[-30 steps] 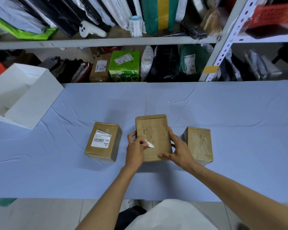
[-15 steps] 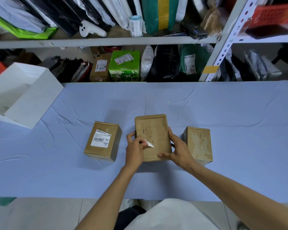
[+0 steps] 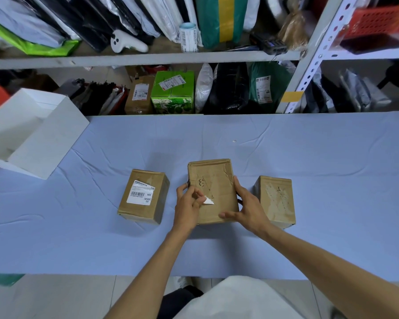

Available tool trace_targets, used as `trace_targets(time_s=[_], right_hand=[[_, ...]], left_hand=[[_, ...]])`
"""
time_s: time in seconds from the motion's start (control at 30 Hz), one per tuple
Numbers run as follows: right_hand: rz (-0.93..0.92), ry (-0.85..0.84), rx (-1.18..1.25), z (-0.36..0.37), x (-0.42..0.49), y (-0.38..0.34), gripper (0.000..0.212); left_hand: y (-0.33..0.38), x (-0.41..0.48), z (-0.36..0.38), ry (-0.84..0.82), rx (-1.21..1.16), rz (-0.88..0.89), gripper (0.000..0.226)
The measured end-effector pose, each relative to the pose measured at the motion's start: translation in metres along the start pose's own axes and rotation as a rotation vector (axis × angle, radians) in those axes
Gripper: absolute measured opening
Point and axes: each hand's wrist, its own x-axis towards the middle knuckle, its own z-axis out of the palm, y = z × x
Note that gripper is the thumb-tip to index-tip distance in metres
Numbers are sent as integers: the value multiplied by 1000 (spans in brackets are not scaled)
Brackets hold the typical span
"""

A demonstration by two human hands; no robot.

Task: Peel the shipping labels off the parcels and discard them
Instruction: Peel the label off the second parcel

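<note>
Three brown cardboard parcels stand in a row on the blue cloth. The middle parcel (image 3: 213, 183) is tilted up between my hands; its face shows torn marks and one small white label scrap (image 3: 208, 201). My left hand (image 3: 187, 206) pinches that scrap at the parcel's lower left. Along the parcel's right edge my right hand (image 3: 245, 207) grips it, thumb under the bottom corner. The left parcel (image 3: 145, 195) carries a white shipping label (image 3: 140, 195) with a barcode. The right parcel (image 3: 276, 200) has only residue on its top.
A white open box (image 3: 35, 139) lies tilted at the table's left edge. Behind the table, metal shelves (image 3: 148, 57) hold bagged and boxed parcels. A tiny white fleck (image 3: 234, 140) lies on the blue table cloth (image 3: 309, 157).
Almost nothing differs; my left fingers have shifted slightly on the white scrap while the right hand keeps its hold on the middle parcel.
</note>
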Motion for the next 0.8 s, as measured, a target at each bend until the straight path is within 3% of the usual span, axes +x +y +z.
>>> trace_targets(time_s=[0.2,0.5,0.8], right_hand=[[8,-5,-7,-1,2,-1,120],[18,-5,3,-1,3,-2,118],[25,-13,-3,-1,2,-3,119]], left_hand=[[-5,2,-11,-92,25,14,37],[-6,0,-3,-17,38,42,13],[-3,3,-1,15,5,-4,9]])
